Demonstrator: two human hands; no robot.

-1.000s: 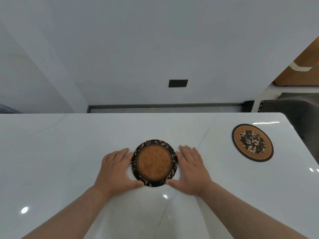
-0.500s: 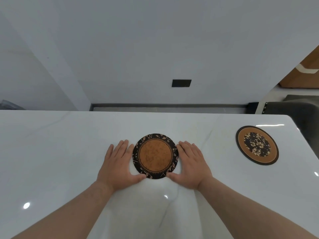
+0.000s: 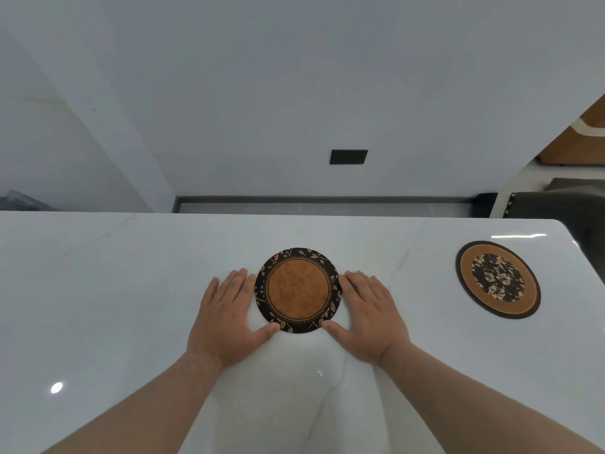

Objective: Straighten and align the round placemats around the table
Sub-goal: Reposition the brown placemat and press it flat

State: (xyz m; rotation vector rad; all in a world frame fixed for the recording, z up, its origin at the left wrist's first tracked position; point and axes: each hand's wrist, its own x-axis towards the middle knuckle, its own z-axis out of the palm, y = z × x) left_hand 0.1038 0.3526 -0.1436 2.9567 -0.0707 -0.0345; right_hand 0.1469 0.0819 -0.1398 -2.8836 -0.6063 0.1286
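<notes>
A round placemat (image 3: 298, 290) with a dark leaf-patterned border and a cork-brown centre lies flat in the middle of the white table (image 3: 98, 290). My left hand (image 3: 226, 316) lies flat on the table against its left edge, thumb under its near rim. My right hand (image 3: 370, 316) mirrors it on the right edge, thumb also touching the near rim. Both hands are flat and cup the mat between them without lifting it. A second round placemat (image 3: 497, 280), brown-rimmed with a dark floral centre, lies near the table's far right corner.
The table's far edge (image 3: 294, 213) runs straight across, with a grey wall behind it and a dark wall plate (image 3: 348, 156). A dark upholstered chair (image 3: 556, 204) stands beyond the rounded right corner. Wooden furniture (image 3: 582, 142) shows at the far right.
Both hands have slid the central placemat a little away from me, toward the far edge. The right placemat has not moved on the table.
</notes>
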